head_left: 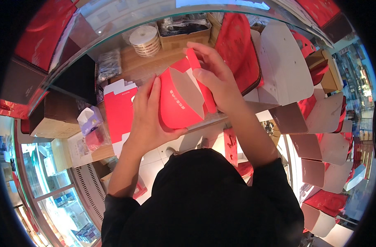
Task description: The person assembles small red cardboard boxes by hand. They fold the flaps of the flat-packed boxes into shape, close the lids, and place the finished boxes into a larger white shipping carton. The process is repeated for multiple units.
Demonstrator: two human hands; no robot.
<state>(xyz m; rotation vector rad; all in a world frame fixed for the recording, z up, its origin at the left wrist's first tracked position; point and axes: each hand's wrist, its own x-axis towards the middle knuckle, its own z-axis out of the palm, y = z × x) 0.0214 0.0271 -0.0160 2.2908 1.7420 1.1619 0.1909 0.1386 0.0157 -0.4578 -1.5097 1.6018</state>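
Between my hands is a red cardboard box [171,108] with pale lettering on its side and a bare grey-brown inside, its top standing open. My left hand [145,113] is wrapped round the box's left side, the thumb along its near edge. At the far right of the box, my right hand [219,78] pinches its red lid flap [201,84], thumb on one face and fingers behind. A flat, unfolded red and white carton [118,109] lies on the wooden table [132,61] just left of my left hand.
Toward the back stand a stack of white ribbon spools [144,40] and an open cardboard box [184,40] of plastic-wrapped items. A tissue pack [89,120] lies at left. Red bags [237,53] and white panels [280,64] crowd the right. A glass edge [110,35] curves across the far side.
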